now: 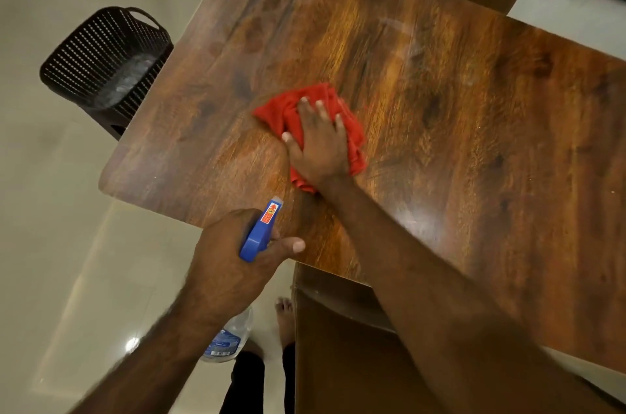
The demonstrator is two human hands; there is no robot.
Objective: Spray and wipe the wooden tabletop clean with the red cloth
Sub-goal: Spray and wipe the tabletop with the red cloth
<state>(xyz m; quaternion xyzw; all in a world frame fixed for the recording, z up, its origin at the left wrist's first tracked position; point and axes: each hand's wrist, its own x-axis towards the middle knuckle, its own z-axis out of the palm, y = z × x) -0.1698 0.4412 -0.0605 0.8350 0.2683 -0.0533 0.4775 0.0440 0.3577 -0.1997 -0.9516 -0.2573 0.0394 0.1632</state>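
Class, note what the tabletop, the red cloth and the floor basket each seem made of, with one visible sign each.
Tabletop: wood or wood-look laminate, glossy; grain, knots and sheen show. Red cloth: soft matte fabric; it bunches in folds under the right hand. Basket: probably moulded dark plastic; regular perforated lattice, formed handle.

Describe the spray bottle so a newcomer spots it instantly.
Start at the wooden tabletop and go to its near edge. There the left hand grips a clear spray bottle held over the floor. Its blue trigger head with a red sticker sets it apart.
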